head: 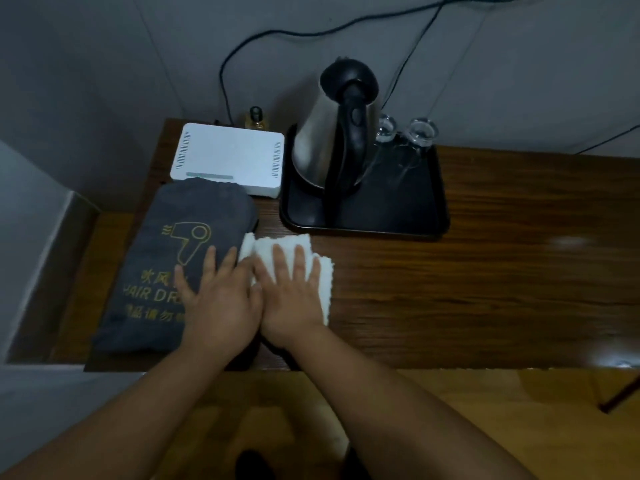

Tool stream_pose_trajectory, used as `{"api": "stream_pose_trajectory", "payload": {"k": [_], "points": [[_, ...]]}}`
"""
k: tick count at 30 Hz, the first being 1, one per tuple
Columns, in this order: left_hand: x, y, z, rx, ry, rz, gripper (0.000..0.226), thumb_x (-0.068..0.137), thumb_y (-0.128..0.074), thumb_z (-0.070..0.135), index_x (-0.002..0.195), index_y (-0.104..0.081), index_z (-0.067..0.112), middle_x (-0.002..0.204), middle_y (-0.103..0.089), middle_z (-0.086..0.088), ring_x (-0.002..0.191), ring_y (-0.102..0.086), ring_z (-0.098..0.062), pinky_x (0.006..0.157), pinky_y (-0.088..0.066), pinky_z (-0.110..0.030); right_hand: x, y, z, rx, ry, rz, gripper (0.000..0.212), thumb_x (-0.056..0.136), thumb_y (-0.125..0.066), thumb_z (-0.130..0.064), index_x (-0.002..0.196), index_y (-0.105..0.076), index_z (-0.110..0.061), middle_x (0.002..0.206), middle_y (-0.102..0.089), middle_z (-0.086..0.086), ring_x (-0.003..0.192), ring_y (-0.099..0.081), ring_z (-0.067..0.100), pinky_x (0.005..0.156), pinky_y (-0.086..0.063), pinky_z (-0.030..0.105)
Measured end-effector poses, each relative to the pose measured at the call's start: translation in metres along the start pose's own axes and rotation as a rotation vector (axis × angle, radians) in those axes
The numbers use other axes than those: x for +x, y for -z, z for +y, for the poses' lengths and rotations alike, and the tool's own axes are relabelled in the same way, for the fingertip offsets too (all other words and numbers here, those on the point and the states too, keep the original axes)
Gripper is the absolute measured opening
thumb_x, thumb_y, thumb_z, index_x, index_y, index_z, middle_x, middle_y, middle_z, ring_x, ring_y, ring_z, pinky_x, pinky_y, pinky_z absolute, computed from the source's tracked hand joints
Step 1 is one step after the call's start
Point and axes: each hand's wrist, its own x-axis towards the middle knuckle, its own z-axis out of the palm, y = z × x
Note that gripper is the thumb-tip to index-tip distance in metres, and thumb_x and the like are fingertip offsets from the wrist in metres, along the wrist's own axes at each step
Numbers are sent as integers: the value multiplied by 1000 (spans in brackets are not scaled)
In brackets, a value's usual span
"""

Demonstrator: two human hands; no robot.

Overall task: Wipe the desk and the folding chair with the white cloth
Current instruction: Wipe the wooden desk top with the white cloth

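Observation:
A folded white cloth lies flat on the dark wooden desk, near its front edge. My right hand presses flat on the cloth with fingers spread. My left hand lies flat beside it, fingers apart, mostly on a grey hair dryer bag, with its fingertips touching the cloth's left edge. The folding chair is hard to make out; a dark leg shows at the lower right, and I cannot tell what it belongs to.
A black tray behind the cloth carries a steel kettle and two upturned glasses. A white router and a small bottle sit at the back left. Cables run up the wall. Wooden floor lies below.

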Motion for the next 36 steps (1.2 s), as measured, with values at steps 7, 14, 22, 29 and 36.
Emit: {"api": "stream_pose_trajectory", "payload": {"k": [7, 14, 22, 29, 36], "points": [[-8, -15, 19, -53, -103, -45, 49, 104, -33, 43, 147, -46, 24, 165, -32, -4, 157, -8, -25, 122, 8, -58, -54, 11, 149, -57, -232, 38, 78, 87, -20, -74, 158, -6, -44, 171, -4, 0, 155, 5, 37, 120, 3, 60], [-14, -17, 24, -187, -212, -45, 45, 106, -37, 33, 148, -47, 21, 164, -33, -6, 156, -9, -25, 127, -2, -49, -90, 5, 167, 49, -749, 84, 79, 88, -4, -69, 159, 5, -36, 171, 3, 10, 152, 8, 46, 119, 1, 68], [-15, -21, 19, -76, -251, -52, 53, 100, -24, 33, 147, -47, 22, 161, -38, -5, 156, -13, -25, 126, -5, -50, -84, -32, -35, 50, -227, 27, 93, 82, -17, -65, 160, 6, -22, 169, 7, 16, 149, 20, 50, 116, 11, 71], [-28, -50, 54, 20, -390, -182, 69, 94, -8, 48, 153, -37, 27, 166, -28, -4, 157, -6, -24, 124, -5, -52, -127, -29, 58, 57, -154, 74, 75, 94, -29, -61, 160, -15, -30, 171, -2, 5, 154, 16, 36, 121, 0, 64], [-43, -100, 159, 39, -483, -291, 65, 97, -4, 56, 159, -3, 39, 171, 3, 3, 154, 18, -19, 124, 0, -53, -188, 0, 222, 35, -367, 69, 71, 97, -19, -69, 159, -1, -39, 171, 2, 1, 155, 15, 33, 122, 2, 62]]}}
